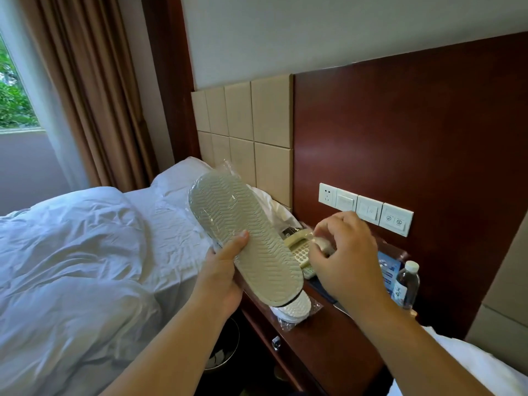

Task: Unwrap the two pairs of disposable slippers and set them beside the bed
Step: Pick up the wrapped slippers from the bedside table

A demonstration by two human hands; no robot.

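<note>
Head: telephone (300, 250) (apparently) behind slippers (243, 238)

The held pair (245, 247) is up in the air, gripped by the left hand (223, 278). Its pale grey herringbone sole faces us, toe tilted up and left, and the clear wrap (228, 164) is still on. The other pair (294, 310) lies on the nightstand (323, 341) just under its heel, white, also wrapped and mostly hidden.

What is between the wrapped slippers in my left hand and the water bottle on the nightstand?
In the head view: the right hand, pinching a blurred scrap of wrapper above a beige telephone, and a blue card beside the bottle.
</note>
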